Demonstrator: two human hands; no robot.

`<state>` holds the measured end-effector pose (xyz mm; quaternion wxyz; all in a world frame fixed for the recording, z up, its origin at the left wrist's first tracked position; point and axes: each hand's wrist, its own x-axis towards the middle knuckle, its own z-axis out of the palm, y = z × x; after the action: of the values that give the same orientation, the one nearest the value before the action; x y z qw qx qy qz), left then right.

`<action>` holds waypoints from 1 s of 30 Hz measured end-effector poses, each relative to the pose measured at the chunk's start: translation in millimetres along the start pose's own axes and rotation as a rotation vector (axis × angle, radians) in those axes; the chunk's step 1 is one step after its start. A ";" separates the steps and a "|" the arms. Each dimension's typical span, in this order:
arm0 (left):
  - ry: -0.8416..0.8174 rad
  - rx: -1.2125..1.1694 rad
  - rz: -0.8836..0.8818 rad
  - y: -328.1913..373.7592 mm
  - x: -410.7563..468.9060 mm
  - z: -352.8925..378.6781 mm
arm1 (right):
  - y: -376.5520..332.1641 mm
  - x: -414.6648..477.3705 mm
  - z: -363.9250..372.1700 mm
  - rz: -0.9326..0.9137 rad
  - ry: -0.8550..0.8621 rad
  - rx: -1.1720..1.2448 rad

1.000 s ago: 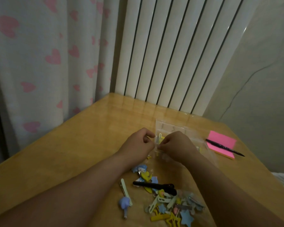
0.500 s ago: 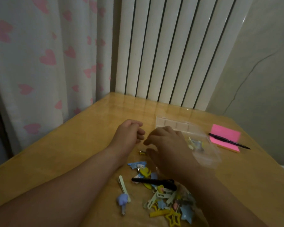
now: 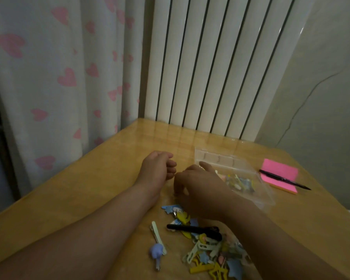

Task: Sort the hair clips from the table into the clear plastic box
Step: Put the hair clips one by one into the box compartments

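The right hand point(image 3: 198, 188) has dropped from the clear plastic box point(image 3: 249, 176), fingers curled toward small, light, stiff hair clips point(image 3: 206, 253); the left hand point(image 3: 157, 168) rests loosely fisted, empty.

The glossy wooden surface point(image 3: 73, 201) carried a heap of coloured hair clips point(image 3: 208, 253) at its near edge, a clear plastic box point(image 3: 259, 196) farther back, and a pink sticky-note pad point(image 3: 279, 174) with a black pen point(image 3: 284, 179) lying across it.

box point(image 3: 265, 197) right of hands | clip pile point(image 3: 208, 253) before it | notepad point(image 3: 279, 179) beyond
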<state>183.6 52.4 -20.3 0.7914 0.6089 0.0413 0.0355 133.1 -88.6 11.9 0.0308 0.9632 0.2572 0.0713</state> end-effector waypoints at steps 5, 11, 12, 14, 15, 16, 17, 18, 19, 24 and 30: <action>0.016 -0.025 -0.013 1.1 -0.3 -2.2 | -0.2 7.1 -2.9 -0.073 -0.046 0.015; -0.033 -0.030 -0.015 0.8 1.1 -0.5 | 38.3 -16.1 -28.1 0.219 0.342 0.541; -0.077 0.066 0.018 -2.3 -0.2 1.0 | 50.3 -21.8 -29.4 0.315 0.418 0.643; -0.193 0.282 0.106 -9.2 -5.7 5.9 | 68.5 -30.3 -24.8 0.456 0.477 0.699; -0.249 0.375 0.153 -12.0 -8.4 8.0 | 72.5 -32.1 -19.4 0.489 0.459 0.696; -0.297 0.447 0.199 -14.7 -10.0 10.0 | 73.7 -32.7 -13.6 0.502 0.423 0.690; -0.335 0.502 0.238 -16.3 -11.6 11.5 | 72.8 -32.2 -8.5 0.505 0.380 0.673; -0.359 0.544 0.267 -17.3 -12.6 12.3 | 71.7 -30.3 -3.7 0.507 0.338 0.642; -0.372 0.574 0.289 -18.0 -13.3 12.5 | 71.1 -28.2 0.2 0.508 0.306 0.603; -0.370 0.617 0.329 -20.9 -11.2 9.8 | 71.4 -19.4 13.8 0.522 0.225 0.528; -0.368 0.602 0.344 -22.9 -9.6 9.5 | 74.3 -18.9 18.3 0.522 0.141 0.556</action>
<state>175.2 36.3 -39.8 0.5539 0.8081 -0.1956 0.0441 156.2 -162.8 -1.3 -0.2683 0.9606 0.0146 0.0706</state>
